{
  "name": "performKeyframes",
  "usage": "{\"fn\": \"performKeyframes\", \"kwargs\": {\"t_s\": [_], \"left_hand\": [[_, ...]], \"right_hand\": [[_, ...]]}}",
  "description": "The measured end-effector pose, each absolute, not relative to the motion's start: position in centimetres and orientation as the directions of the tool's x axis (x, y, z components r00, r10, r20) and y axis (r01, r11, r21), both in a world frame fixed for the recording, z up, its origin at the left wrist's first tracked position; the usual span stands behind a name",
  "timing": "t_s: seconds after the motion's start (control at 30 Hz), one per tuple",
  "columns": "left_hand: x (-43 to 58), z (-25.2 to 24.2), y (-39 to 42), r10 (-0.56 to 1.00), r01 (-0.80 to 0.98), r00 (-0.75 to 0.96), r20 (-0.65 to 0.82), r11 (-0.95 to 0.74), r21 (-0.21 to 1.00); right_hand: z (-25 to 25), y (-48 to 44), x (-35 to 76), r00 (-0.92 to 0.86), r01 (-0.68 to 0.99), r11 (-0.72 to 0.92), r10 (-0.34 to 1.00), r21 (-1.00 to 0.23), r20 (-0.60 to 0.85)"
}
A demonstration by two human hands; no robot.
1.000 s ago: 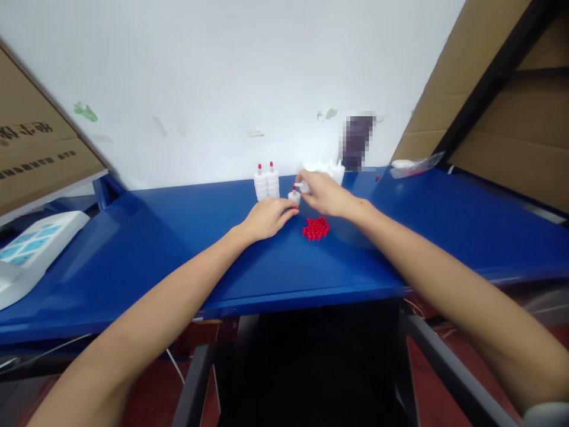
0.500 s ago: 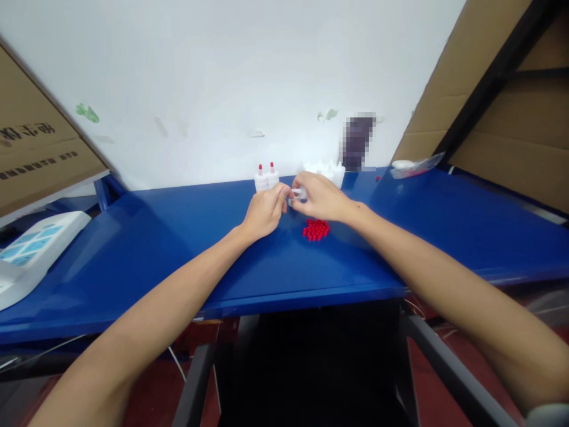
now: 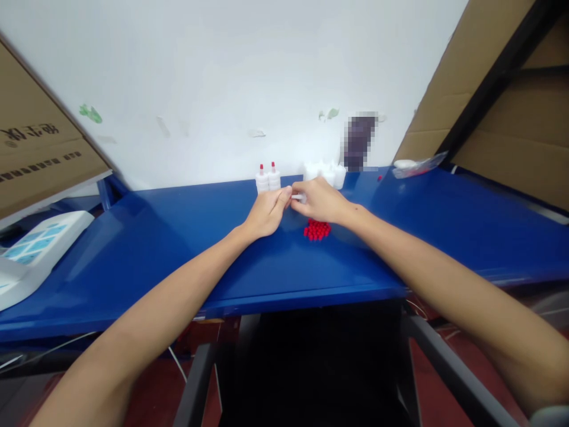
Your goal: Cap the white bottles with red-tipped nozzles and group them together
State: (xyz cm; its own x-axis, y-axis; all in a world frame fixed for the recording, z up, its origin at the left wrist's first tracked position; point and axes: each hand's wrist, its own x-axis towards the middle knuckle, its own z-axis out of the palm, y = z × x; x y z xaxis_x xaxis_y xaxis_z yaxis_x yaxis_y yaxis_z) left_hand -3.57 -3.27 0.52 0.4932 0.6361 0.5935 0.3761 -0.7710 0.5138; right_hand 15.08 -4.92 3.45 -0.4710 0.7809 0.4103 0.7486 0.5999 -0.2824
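Observation:
My left hand is closed, its thumb and fingertips meeting those of my right hand above the table. Between the thumb and forefinger of my right hand shows a small white plastic piece, narrow toward the left hand. What the left fingers pinch is hidden. Just behind the left hand stand two white squeeze bottles with red-tipped nozzles. Several more white bottles stand behind the right hand. A heap of small red caps lies just in front of the right hand.
The blue table meets a white wall. At the right back lie a clear plastic bag and one loose red cap. A white device with blue panels sits at the left. Cardboard boxes stand on both sides.
The hands stay together at nearly the same place. The fingers have shifted slightly and less of the white piece shows between them.

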Motion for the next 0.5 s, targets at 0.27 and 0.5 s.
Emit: {"fn": "performKeyframes", "kwargs": {"t_s": [0.27, 0.5], "left_hand": [[-3.59, 0.30, -3.26, 0.619, 0.288, 0.501, 0.605, -0.779, 0.557], [-3.76, 0.03, -2.96, 0.581, 0.277, 0.527, 0.620, -0.808, 0.521]], "right_hand": [[2.87, -4.30, 15.45, -0.521, 0.677, 0.680, 0.713, -0.282, 0.469], [2.95, -4.46, 15.36, -0.548, 0.686, 0.691, 0.697, -0.229, 0.462]]}}
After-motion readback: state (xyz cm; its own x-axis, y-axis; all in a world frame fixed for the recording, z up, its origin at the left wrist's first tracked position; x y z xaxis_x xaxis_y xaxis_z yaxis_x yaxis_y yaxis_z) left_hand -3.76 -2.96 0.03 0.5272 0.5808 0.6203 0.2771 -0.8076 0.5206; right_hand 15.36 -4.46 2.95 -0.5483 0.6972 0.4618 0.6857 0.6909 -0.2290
